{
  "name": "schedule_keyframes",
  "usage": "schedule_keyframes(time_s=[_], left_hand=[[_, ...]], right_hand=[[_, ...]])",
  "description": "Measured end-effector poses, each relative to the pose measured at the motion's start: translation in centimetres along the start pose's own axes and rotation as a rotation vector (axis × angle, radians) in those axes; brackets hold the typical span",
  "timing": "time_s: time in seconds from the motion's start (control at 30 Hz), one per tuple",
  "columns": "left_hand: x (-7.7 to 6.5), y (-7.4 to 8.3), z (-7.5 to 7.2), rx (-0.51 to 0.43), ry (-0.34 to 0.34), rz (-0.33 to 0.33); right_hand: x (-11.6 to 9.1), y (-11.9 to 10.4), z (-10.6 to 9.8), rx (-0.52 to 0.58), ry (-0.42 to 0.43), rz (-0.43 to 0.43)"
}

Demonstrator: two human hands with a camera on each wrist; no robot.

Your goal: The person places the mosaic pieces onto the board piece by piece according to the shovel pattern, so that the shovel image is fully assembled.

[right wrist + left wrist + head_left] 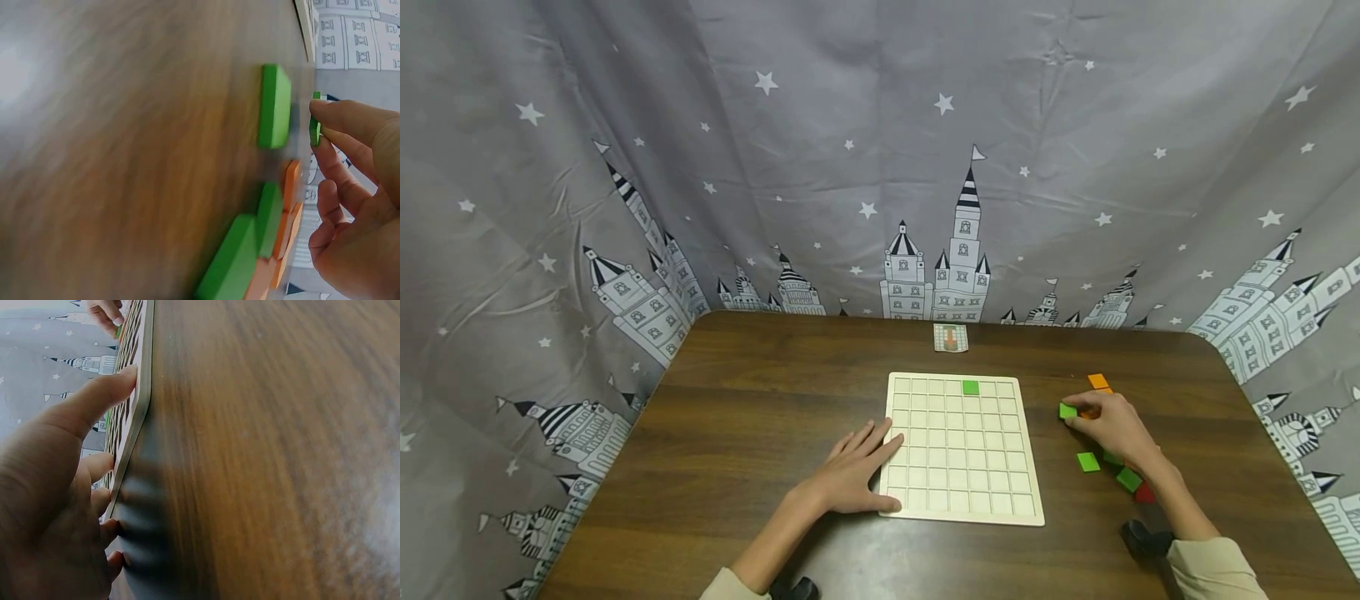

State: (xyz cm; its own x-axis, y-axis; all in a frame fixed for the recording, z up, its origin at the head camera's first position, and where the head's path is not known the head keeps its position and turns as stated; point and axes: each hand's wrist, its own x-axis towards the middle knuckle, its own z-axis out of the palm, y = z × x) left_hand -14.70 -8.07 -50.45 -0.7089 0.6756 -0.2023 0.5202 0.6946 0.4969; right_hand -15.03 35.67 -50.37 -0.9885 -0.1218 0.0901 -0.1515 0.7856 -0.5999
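My left hand (853, 471) rests with spread fingers over the left edge of a pale grid board (958, 517), its thumb on the near corner. In the left wrist view the thumb (103, 397) lies on the board's top face. One green tile (971, 387) sits in a cell of the board's far row. To the right of the board, my right hand (1108, 423) pinches another green tile (1067, 411) between thumb and fingers; the right wrist view shows this green tile (315, 128) raised, thin edge visible. Below it, a loose green tile (1087, 462) lies on the table.
Around the right hand lie more green tiles (1128, 479), orange tiles (1098, 381) and a red tile (1145, 493), partly hidden by the arm. A small printed card (951, 337) lies beyond the board near the wooden table's (760, 400) back edge. A grey castle-print curtain (820, 183) hangs behind.
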Motion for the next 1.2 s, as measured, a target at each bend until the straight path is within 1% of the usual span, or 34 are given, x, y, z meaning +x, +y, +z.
schedule_keyframes(time_s=[0.23, 0.43, 0.6, 1.0, 1.2], left_hand=[[-0.1, 0.1, -0.1, -0.004, -0.004, 0.000], [-0.1, 0.1, -0.2, -0.006, -0.002, -0.001], [-0.1, 0.0, -0.2, -0.010, 0.002, -0.003], [0.0, -0.1, 0.0, -0.002, 0.000, -0.002], [-0.1, 0.0, 0.0, -0.004, -0.001, -0.009]], right_hand=[[1.5, -1.2, 0.5, 0.004, 0.004, -0.035], [3.0, -2.9, 1.0, 0.020, -0.001, -0.075], [4.2, -4.4, 1.7, 0.047, -0.024, -0.073], [6.9, -7.4, 4.6, 0.086, -0.057, -0.115], [8.1, -8.2, 6.1, 0.115, -0.070, -0.118]])
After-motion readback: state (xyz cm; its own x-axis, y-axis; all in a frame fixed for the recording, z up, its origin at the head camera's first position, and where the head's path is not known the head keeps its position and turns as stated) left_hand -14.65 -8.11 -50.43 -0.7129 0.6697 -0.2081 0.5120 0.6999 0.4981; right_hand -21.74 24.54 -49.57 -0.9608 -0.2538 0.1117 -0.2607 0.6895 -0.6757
